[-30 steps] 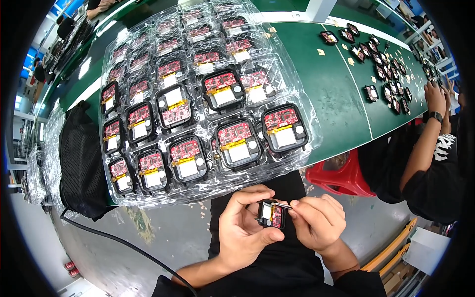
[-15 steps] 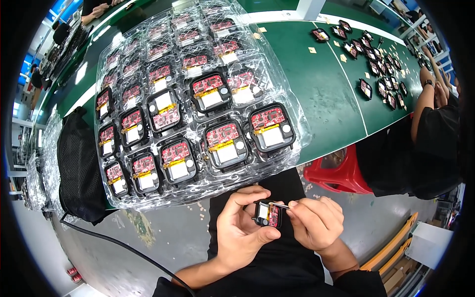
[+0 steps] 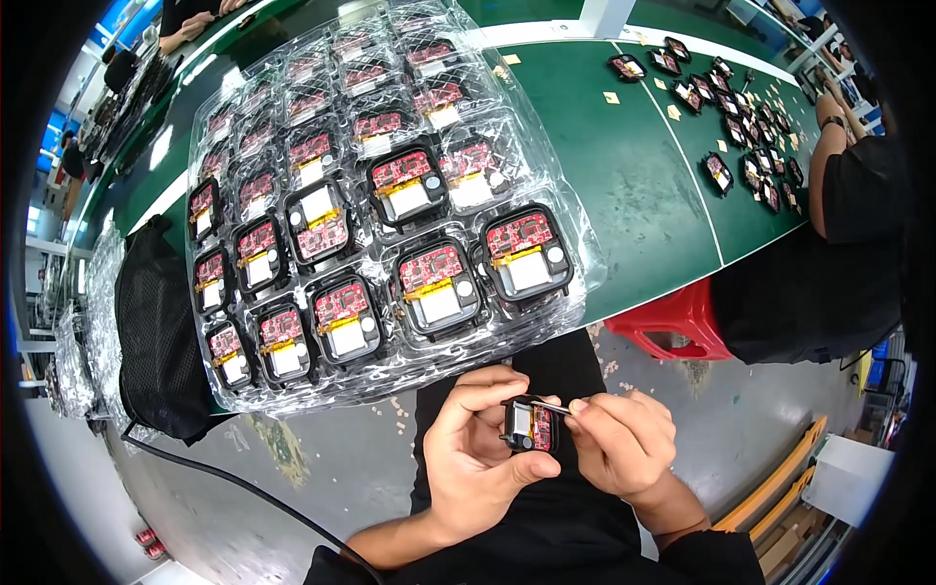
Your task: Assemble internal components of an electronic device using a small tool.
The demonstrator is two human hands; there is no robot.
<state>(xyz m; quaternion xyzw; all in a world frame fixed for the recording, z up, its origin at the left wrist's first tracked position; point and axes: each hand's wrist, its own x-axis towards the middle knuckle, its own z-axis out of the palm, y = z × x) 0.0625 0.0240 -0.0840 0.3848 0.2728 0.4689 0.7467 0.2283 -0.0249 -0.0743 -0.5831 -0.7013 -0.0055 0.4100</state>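
Above my lap, my left hand (image 3: 470, 478) is closed on the edges of a small black device housing (image 3: 532, 427). Inside the housing show a red circuit board, a silvery-white battery, yellow tape and a round light disc. My right hand (image 3: 627, 444) pinches a thin metal tool (image 3: 552, 407), its tip end lying over the housing's upper edge. Whether that tool is a pair of tweezers or a single rod, I cannot tell. Ahead of my hands, a clear plastic tray (image 3: 577, 234) bears rows of similar housings (image 3: 436, 285).
The tray lies on a green table (image 3: 629, 210) and overhangs its near edge. More black housings (image 3: 719, 174) and small yellowish pieces (image 3: 611, 97) are scattered at right. A co-worker's dark sleeve (image 3: 858, 190) and a red stool (image 3: 673, 317) are there. A black mesh bag (image 3: 161, 331) hangs left, beside a cable (image 3: 244, 480).
The housing has tilted slightly in my left hand, and the tool still rests at its upper edge. The co-worker's arm at right has shifted.
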